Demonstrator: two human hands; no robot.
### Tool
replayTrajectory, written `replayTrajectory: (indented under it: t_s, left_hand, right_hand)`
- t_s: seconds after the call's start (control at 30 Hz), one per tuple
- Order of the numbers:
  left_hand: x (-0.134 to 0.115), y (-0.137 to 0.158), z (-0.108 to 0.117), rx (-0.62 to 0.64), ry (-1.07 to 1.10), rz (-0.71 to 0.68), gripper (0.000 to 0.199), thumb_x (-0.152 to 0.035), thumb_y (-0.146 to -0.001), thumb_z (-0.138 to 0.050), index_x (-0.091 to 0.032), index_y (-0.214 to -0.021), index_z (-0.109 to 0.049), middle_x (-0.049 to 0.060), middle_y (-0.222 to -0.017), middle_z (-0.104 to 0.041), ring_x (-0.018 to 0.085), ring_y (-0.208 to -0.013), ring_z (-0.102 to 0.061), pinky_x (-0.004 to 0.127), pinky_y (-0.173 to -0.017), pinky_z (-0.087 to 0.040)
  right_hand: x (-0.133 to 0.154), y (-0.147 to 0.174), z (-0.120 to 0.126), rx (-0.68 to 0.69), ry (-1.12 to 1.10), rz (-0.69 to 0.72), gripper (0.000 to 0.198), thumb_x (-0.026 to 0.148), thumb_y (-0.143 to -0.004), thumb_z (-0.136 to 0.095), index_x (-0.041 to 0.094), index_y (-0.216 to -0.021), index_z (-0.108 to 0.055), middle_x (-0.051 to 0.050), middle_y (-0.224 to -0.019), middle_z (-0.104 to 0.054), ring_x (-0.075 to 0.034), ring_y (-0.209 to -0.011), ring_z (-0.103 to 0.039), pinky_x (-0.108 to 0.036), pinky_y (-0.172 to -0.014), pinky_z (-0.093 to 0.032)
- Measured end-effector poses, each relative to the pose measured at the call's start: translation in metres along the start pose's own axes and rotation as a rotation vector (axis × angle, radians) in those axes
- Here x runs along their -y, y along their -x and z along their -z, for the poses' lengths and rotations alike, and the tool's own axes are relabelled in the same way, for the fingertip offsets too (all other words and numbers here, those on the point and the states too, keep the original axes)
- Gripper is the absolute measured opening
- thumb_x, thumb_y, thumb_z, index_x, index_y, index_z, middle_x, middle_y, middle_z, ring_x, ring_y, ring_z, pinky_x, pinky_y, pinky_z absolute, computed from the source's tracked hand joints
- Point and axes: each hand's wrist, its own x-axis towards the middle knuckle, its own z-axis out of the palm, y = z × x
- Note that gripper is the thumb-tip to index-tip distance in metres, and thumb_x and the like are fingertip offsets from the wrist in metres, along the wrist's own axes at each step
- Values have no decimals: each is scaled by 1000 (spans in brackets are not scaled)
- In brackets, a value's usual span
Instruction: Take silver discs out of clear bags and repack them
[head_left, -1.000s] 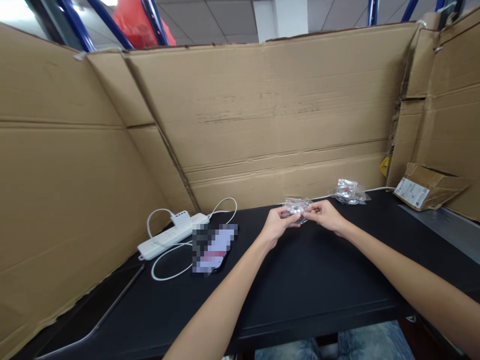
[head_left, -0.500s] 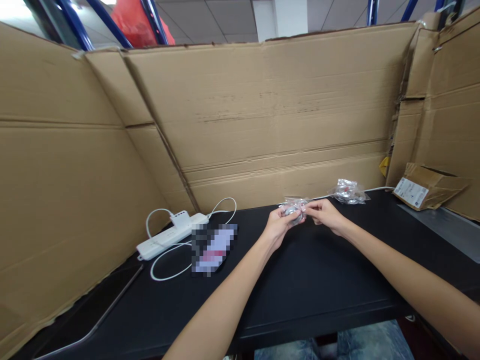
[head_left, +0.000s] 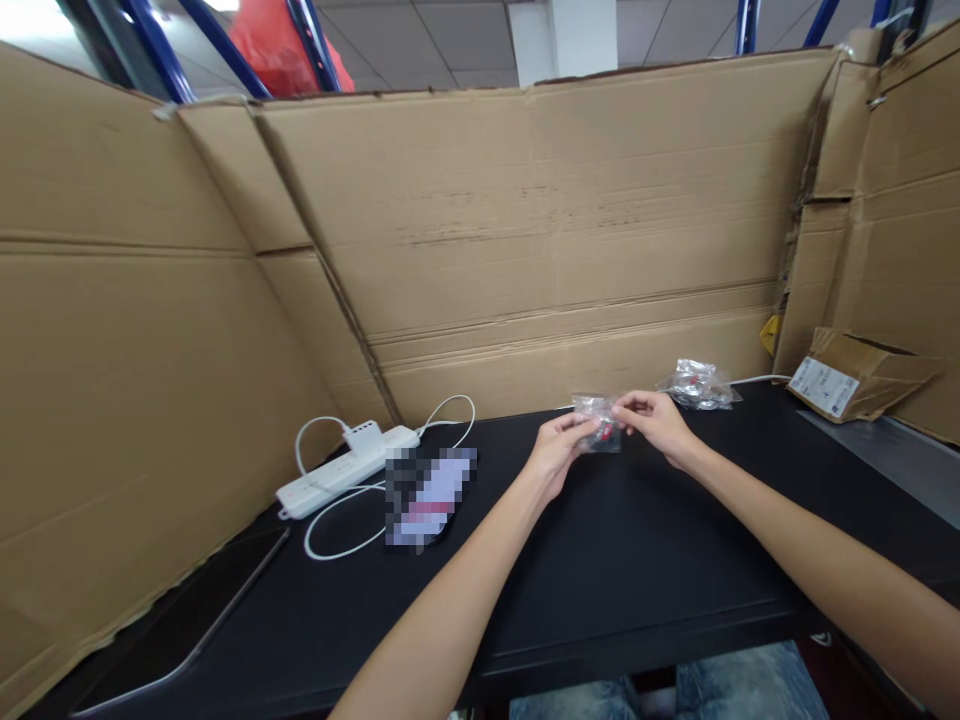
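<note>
A small clear plastic bag (head_left: 609, 436) with a red mark on it is held up over the black table (head_left: 637, 540). My left hand (head_left: 556, 452) pinches its left side between thumb and fingers. My right hand (head_left: 657, 424) is closed at the bag's upper right edge, the thumb and fingertips pressed together on the plastic. What lies inside the bag is too small to make out. Just behind my right hand lies a pile of similar clear bags (head_left: 697, 385) with shiny silvery contents.
A white power strip (head_left: 337, 475) with a plugged-in charger and white cable lies at left, beside a pixelated phone-like object (head_left: 433, 500). An opened cardboard box (head_left: 862, 375) stands at far right. Tall cardboard walls (head_left: 525, 220) enclose the back and sides.
The bag has turned in my hands: its round silvery content showed before, and now the red-marked side shows. My right hand has shifted slightly up and right.
</note>
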Motion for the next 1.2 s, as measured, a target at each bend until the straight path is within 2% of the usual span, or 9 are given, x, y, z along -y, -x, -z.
replayTrajectory:
  t_s: [0.17, 0.33, 0.43, 0.53, 0.6, 0.7, 0.83, 0.97, 1.2]
  left_hand:
    - [-1, -1, 0, 23, -152, -34, 30, -31, -63, -84, -11, -82, -72, 7, -73, -71, 13, -61, -63, 23, -60, -49]
    - [2, -5, 5, 11, -229, -140, 34, -40, -67, -80, -10, -82, -73, 9, -76, -72, 16, -69, -66, 25, -64, -52]
    - [2, -6, 7, 13, -234, -151, 33, -41, -67, -80, -10, -79, -73, 10, -77, -72, 17, -70, -66, 27, -66, -54]
    - [2, -5, 7, 22, -249, -119, 34, -40, -69, -79, -11, -85, -73, 11, -80, -73, 18, -71, -68, 27, -64, -54]
    - [2, -5, 7, 27, -254, -121, 34, -39, -70, -78, -11, -88, -73, 12, -82, -74, 20, -74, -69, 29, -66, -54]
    - [3, -7, 7, 26, -293, -198, 30, -37, -71, -77, -12, -85, -73, 12, -81, -74, 21, -74, -69, 31, -69, -55]
    - [4, -9, 8, 28, -380, -308, 22, -34, -75, -73, -13, -81, -72, 9, -75, -72, 19, -69, -68, 32, -70, -55]
    - [1, -9, 9, 44, -365, -285, 21, -31, -77, -69, -12, -86, -70, 8, -74, -71, 19, -65, -68, 32, -64, -56]
    - [-9, -3, 4, 108, -272, -245, 29, -30, -75, -69, -14, -99, -64, 5, -78, -67, 16, -59, -65, 31, -58, -58]
  right_hand:
    - [-4, -3, 5, -34, 30, 53, 35, 50, -74, -70, 16, -77, -63, -1, -60, -60, -13, -53, -55, -25, -52, -44]
    - [-11, -5, 5, -43, 97, 71, 35, 52, -77, -65, 17, -75, -59, 1, -54, -57, -13, -44, -53, -25, -46, -42]
    - [-11, -6, 6, -45, 136, 104, 32, 48, -78, -65, 16, -78, -62, -2, -60, -61, -14, -51, -56, -25, -51, -46]
    - [-10, -6, 6, -11, 164, 143, 28, 43, -75, -69, 16, -80, -64, -5, -72, -66, -15, -63, -61, -28, -61, -50]
    - [-8, -5, 6, 22, 156, 130, 28, 43, -74, -70, 16, -79, -64, -4, -72, -65, -16, -64, -60, -29, -62, -51]
    - [-8, -4, 6, 39, 120, 93, 28, 43, -73, -70, 16, -78, -64, -2, -68, -63, -15, -59, -59, -28, -58, -51]
    - [-11, -5, 7, 33, 122, 120, 25, 39, -74, -70, 16, -84, -66, -4, -72, -66, -15, -60, -60, -28, -60, -51]
    - [-11, -6, 9, 23, 144, 166, 24, 35, -76, -68, 16, -90, -71, -7, -80, -71, -17, -67, -63, -28, -61, -50]
    - [-6, -4, 8, 9, 153, 215, 19, 30, -79, -63, 18, -84, -76, -7, -81, -72, -16, -66, -61, -29, -61, -48]
